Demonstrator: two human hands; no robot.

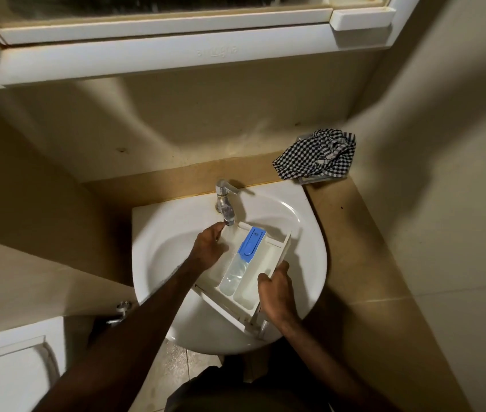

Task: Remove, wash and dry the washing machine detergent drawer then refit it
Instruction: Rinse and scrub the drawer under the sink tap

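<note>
Two bare forearms enter from the bottom edge and reach over one white basin (310,233). The right hand (275,288) is closed around the right side wall of the detergent drawer (277,251), fingers curled over its rim, thumb on the inner side. The left hand (209,248) sits inside the drawer's left compartment, fingers bent and partly closed, touching the plastic at the far left corner; whether it pinches the wall or only presses on it cannot be told.

The drawer is one white unit, held tilted over the bowl with its far end beneath the spout. It shows three lengthwise compartments; the middle one carries one blue cap (250,240) at its far end and clear water below that. One chrome tap (225,203) stands at the back of the basin, and a stream runs from it into the drawer beside the left fingertips.

One black-and-white checked cloth (316,157) lies bunched on the counter at the right rear corner, well apart from the basin bowl
</note>
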